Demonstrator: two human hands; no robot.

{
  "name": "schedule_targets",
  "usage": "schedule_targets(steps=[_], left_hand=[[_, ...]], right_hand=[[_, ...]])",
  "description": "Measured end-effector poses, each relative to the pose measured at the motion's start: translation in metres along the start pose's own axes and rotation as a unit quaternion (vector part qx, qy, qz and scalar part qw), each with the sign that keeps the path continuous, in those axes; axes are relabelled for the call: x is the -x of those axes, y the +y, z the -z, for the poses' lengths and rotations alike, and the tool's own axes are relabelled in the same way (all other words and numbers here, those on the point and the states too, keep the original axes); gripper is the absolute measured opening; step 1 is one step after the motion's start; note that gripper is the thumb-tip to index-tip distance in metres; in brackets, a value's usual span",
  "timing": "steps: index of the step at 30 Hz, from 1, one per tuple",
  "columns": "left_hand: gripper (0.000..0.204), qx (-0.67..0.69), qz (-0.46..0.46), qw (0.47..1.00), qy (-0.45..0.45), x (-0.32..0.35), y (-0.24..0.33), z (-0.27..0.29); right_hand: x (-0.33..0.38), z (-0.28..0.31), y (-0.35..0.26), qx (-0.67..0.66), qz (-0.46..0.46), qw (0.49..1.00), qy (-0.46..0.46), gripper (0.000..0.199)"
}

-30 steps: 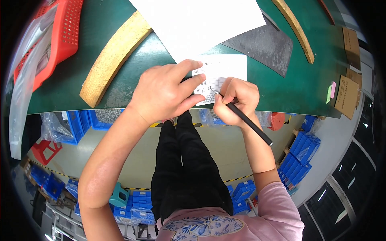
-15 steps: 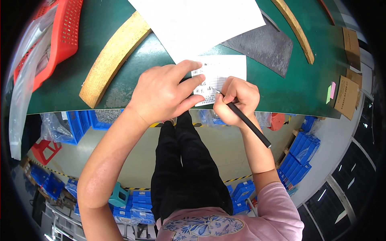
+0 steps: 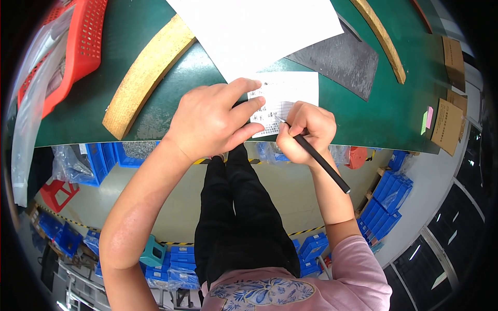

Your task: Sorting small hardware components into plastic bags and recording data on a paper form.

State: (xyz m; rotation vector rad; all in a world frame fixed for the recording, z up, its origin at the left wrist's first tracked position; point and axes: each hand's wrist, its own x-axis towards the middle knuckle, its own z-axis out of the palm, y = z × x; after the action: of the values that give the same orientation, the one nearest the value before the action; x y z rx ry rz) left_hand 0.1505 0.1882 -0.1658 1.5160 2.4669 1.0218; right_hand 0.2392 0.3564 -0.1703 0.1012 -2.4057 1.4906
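My left hand point(image 3: 210, 122) lies flat on a small white printed form point(image 3: 290, 93) at the near edge of the green table point(image 3: 78, 109), fingers spread and pinning the form's left side. My right hand point(image 3: 306, 132) grips a black pen point(image 3: 321, 161) whose tip touches the lower part of the form. A large blank white sheet point(image 3: 259, 31) lies just beyond the form, partly overlapping it.
A long tan wooden strip point(image 3: 145, 78) lies left of my left hand. A dark grey mat point(image 3: 337, 59) and a curved wooden strip point(image 3: 381, 39) sit to the right. A red basket point(image 3: 67, 52) stands far left. Cardboard pieces point(image 3: 446, 124) lie far right. Blue bins point(image 3: 386, 194) sit on the floor below.
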Motion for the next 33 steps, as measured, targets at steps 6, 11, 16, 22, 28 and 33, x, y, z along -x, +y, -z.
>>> schedule_targets(steps=[6,11,16,22,28,33], left_hand=[[0.03,0.0,0.001,1.0,-0.002,0.0,0.001,0.001],[0.031,0.002,0.004,1.0,-0.006,0.001,0.0,0.001],[0.031,0.002,-0.003,1.0,0.006,0.001,-0.001,-0.001],[0.031,0.008,-0.008,1.0,0.013,0.0,-0.001,-0.001],[0.031,0.005,-0.008,1.0,0.012,0.0,-0.002,-0.001],[0.031,0.003,-0.01,1.0,0.014,0.0,-0.001,-0.001]], right_hand=[[0.0,0.003,-0.001,-0.003,0.009,1.0,0.0,0.026],[-0.003,0.005,-0.011,-0.03,-0.071,0.997,-0.002,0.025],[0.005,0.01,-0.007,-0.015,-0.09,0.996,0.001,0.025],[0.005,0.008,-0.003,-0.01,-0.069,0.997,0.015,0.026],[0.004,0.01,-0.005,0.013,-0.05,0.999,-0.004,0.027],[0.004,0.009,-0.003,0.009,-0.047,0.999,0.019,0.027]])
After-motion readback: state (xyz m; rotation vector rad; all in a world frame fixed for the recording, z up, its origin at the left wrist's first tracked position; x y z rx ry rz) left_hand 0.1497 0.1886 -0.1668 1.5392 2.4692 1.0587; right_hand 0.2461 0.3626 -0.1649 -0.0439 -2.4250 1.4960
